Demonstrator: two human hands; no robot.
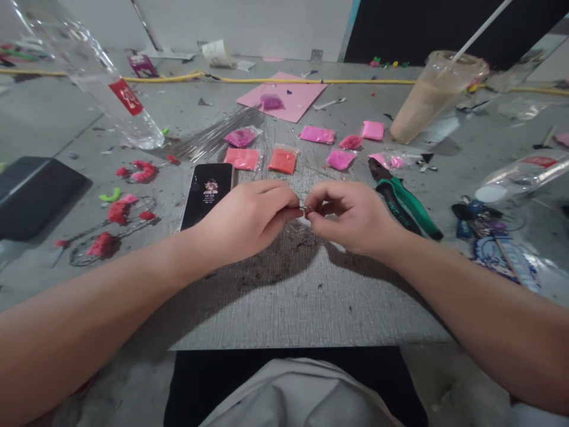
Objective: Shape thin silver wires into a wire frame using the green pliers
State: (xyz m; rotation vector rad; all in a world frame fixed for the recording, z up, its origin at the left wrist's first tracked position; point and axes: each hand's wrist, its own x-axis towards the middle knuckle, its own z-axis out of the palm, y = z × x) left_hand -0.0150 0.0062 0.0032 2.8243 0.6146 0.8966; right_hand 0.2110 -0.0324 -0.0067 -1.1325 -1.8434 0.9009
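Both hands meet over the middle of the grey table (275,308). My left hand (255,216) pinches one side of a small twisted piece of thin wire (306,209), and my right hand (351,216) pinches its other side. Fine loops of the wire seem to hang just below the fingertips, too faint to make out fully. Beside my left hand lies a black phone (205,193), partly covered by it. Green-handled pliers (406,204) rest to the right of my right hand. Beyond the hands are several pink and orange packets (283,160).
A water bottle (111,89) stands at the left, with red-and-wire pieces (118,210) nearer. A bundle of thin wires (213,136) lies behind the phone. At the right are a drink cup (429,95), a lying bottle (520,175) and keys (475,216). A yellow cable (355,81) crosses the back.
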